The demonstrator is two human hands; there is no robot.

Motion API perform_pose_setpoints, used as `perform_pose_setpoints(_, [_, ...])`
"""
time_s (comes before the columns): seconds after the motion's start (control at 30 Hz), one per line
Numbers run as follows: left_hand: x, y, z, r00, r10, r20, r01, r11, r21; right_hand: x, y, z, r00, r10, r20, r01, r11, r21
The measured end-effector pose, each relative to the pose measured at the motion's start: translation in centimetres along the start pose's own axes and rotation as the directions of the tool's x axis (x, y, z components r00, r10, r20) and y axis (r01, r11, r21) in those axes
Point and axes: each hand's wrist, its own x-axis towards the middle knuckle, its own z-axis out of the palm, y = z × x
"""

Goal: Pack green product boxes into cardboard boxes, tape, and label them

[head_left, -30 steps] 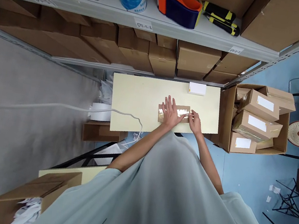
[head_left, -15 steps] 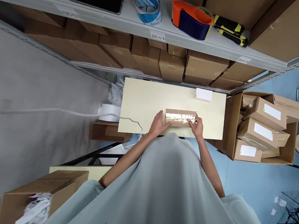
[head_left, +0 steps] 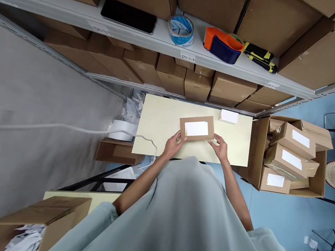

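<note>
A small brown cardboard box [head_left: 182,123] with a white label [head_left: 196,129] on its upper face is tilted a little over the cream table [head_left: 159,115]. My left hand [head_left: 173,144] grips its lower left corner, thumb on the near edge. At the lower right corner, the fingers and thumb of my right hand [head_left: 219,147] close around the box's edge. Behind it on the table lies a stack of white labels [head_left: 229,116].
A large carton [head_left: 256,146] holding several labelled boxes stands to the right. Above the table, a metal shelf [head_left: 164,42] carries a phone [head_left: 128,15], blue tape [head_left: 181,31], an orange tape dispenser [head_left: 223,45] and cutters [head_left: 261,57]. A white cable [head_left: 90,131] crosses from the left.
The box has been turned over: its taped face was up, and now the labelled face shows. It has also tilted. The camera view has shifted slightly upward.
</note>
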Motion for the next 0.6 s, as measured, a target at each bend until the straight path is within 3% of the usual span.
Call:
perform_pose_setpoints(0.13, [0.5,-1.0,-0.2,0.999,-0.023,0.027,0.021,0.997,0.068,-0.9,1.3,1.3,0.991,0.128,0.039,-0.127,0.991,-0.041])
perform_pose_setpoints(0.33, [2.2,-1.7,-0.1,0.999,-0.007,0.046,0.002,0.995,0.097,-0.7,2.5,2.2,0.975,0.223,0.001,-0.223,0.974,-0.050])
perform_pose_setpoints(0.6, [2.9,-2.2,-0.1,0.974,-0.003,0.226,0.048,0.980,-0.193,-0.6,1.2,4.4,0.977,0.209,0.033,-0.211,0.974,0.079])
